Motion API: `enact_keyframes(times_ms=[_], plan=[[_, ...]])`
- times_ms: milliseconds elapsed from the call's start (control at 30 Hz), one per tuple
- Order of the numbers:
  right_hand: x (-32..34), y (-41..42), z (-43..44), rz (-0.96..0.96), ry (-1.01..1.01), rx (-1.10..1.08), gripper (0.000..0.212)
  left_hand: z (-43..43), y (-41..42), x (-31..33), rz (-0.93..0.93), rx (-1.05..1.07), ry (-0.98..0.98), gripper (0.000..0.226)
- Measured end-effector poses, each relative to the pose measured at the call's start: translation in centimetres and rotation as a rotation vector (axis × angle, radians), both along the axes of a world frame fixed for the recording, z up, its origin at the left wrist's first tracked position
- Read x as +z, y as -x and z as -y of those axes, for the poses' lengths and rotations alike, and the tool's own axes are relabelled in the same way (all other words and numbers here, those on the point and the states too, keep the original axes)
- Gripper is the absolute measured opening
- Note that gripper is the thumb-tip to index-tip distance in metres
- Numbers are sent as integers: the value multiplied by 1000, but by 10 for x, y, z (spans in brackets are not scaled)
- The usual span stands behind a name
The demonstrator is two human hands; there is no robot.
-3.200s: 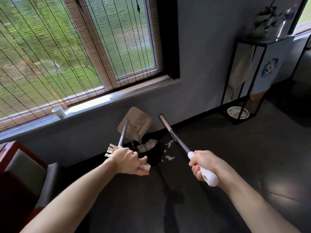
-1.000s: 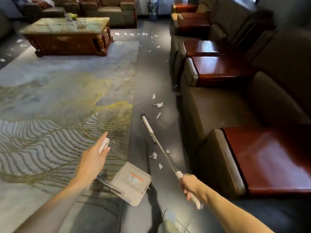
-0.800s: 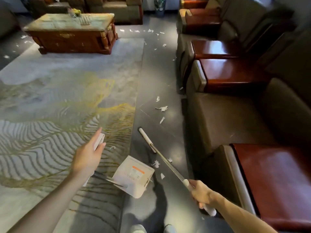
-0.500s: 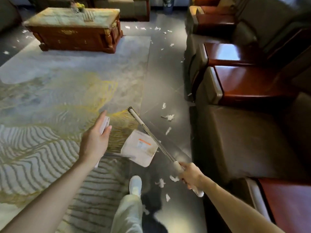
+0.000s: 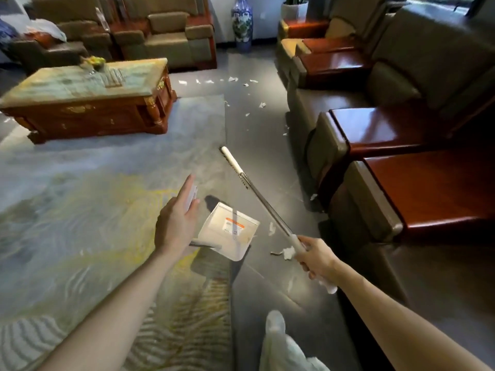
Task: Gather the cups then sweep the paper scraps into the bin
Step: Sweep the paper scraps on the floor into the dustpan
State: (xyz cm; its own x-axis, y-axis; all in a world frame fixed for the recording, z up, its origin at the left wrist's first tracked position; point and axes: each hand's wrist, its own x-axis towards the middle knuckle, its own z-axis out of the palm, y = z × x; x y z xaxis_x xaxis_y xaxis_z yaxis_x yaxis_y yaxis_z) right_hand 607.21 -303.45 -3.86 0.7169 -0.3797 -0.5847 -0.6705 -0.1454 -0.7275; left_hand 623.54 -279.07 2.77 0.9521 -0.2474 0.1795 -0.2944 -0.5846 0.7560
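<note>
Head view, step in hand: sweeping looked to be under way; no cups or bin showed.
Paper scraps (image 5: 288, 253): a crumpled wad lay on the dark floor (image 5: 262, 145) just beside the right hand, a slip lay near the dustpan's right edge, and more were strewn up the aisle toward the vase (image 5: 242, 22).
Dustpan (image 5: 230, 231): it hung tilted, clear of the ground, over the seam between rug (image 5: 93, 188) and floor.
Broom (image 5: 267, 206): its shaft slanted away from the person, head out ahead over the floor.
Doing it well: as a judgement, set the pan's lip flat on the hard floor, not the rug, then draw the nearest scraps in with short strokes worked out from the sofa (image 5: 329, 148) base.
Left hand (image 5: 176, 223): arm reached forward, back of the hand up, fingers gripping the dustpan's white handle with the forefinger lying straight along it.
Right hand (image 5: 317, 259): arm extended low, fingers wrapped tight round the broom's white grip.
</note>
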Motion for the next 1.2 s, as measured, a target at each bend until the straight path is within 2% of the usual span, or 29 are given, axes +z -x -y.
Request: enact_keyframes(times_ms=[167,367,500,700,900,1033,1200], plan=[[-10,-150,92,37,36,-20,43,86,-160,-18,31,14,-71,52],[19,-332,204,25,54,-28,37,187,-339,-6,40,28,-110,53],[33,-450,270,22,62,-15,38,248,-445,2,60,100,-67,54],[13,-640,381,-6,101,12,38,361,-631,-16,-10,115,17,51],[12,-816,493,-45,97,16,42,476,-814,-19,-77,72,-11,49],[18,-918,564,-65,103,38,43,549,-929,-11,-90,124,-38,49],[12,-1077,669,-63,119,116,31,639,-1080,-22,-46,152,-58,48]])
